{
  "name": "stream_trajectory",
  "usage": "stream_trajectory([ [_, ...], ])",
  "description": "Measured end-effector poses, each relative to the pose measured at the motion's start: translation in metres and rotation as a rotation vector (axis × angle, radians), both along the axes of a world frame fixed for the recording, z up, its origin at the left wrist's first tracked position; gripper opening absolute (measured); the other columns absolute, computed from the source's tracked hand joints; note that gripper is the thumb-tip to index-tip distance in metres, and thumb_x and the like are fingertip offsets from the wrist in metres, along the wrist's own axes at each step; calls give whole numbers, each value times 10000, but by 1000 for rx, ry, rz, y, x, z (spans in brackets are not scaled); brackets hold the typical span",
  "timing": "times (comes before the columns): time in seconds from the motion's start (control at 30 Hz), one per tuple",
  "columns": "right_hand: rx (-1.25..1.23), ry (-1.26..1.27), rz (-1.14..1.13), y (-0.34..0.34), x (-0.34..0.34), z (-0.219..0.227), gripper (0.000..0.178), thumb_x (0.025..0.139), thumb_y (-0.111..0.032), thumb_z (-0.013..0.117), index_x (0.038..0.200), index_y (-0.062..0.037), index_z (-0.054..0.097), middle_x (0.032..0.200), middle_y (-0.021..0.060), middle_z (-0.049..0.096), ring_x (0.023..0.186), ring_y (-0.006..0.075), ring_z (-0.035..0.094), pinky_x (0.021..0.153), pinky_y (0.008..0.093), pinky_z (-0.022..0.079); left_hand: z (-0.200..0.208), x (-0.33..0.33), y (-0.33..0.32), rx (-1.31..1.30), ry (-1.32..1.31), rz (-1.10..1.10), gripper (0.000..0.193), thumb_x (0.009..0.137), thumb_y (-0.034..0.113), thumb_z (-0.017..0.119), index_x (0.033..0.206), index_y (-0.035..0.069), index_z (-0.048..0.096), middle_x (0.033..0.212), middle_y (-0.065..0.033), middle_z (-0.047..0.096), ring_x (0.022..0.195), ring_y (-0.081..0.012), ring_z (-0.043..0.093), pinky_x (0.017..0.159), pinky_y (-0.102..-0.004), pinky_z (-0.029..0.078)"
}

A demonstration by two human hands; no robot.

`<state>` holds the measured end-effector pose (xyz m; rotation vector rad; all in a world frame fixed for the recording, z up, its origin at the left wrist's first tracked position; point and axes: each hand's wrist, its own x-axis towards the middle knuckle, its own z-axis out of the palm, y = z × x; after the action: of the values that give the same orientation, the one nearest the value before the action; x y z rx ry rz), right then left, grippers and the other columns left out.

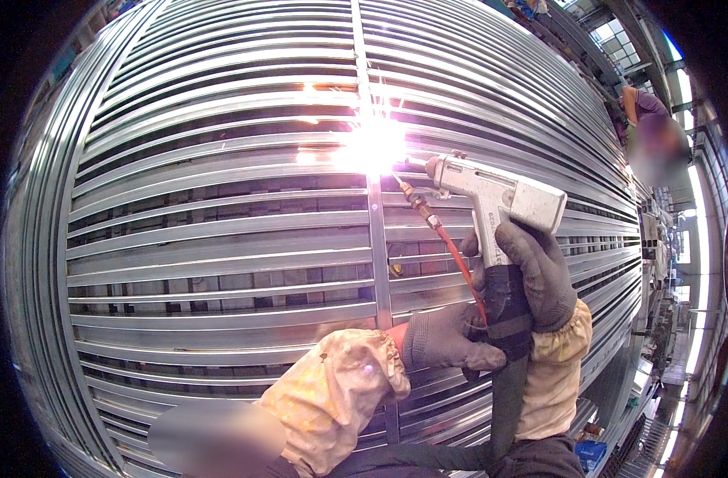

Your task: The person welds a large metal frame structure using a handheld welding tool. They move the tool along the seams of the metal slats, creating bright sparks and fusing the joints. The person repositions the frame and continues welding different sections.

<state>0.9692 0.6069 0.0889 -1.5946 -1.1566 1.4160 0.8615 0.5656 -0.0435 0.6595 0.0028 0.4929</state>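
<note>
A white welding gun [499, 191] points left, its nozzle hidden by a blinding white-pink glare [372, 147] with sparks. My right hand [543, 275], in a dark grey knit glove, is wrapped around its grip. Lower down, my left hand [447, 338], gloved alike, is closed against the black-wrapped lower handle [509, 319]; some fingertips are hidden. A thin red tube [462, 267] with a brass fitting [419, 209] slopes from the glare to my left fingers. The glare sits on a narrow metal crossbar [377, 263] spanning long parallel metal bars [220, 247].
A thick dark cable [507, 406] hangs from the handle past my right sleeve. A wide metal frame edge [57, 263] runs along the left. Another person [655, 131] bends over at the far right. A blue item [591, 454] lies at the lower right.
</note>
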Motion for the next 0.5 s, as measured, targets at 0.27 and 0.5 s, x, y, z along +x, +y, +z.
stream_trajectory([
  [0.27, -52, 70, -16, -1, 2, 0, 323, 942, -249, 612, 1104, 31, 606, 868, 104, 670, 646, 144, 658, 540, 249, 541, -2, 3, 1, 24, -38, -80, 499, 816, 186, 791, 1223, 28, 549, 986, -45, 636, 825, -125, 607, 656, -265, 505],
  [0.5, 19, 36, 15, -6, 9, -2, 369, 938, -249, 636, 1193, 11, 576, 958, 95, 679, 757, 132, 646, 575, 268, 533, -11, 9, -6, 102, -6, -51, 402, 861, 245, 736, 1163, 33, 577, 896, -42, 622, 712, -104, 590, 554, -237, 494],
])
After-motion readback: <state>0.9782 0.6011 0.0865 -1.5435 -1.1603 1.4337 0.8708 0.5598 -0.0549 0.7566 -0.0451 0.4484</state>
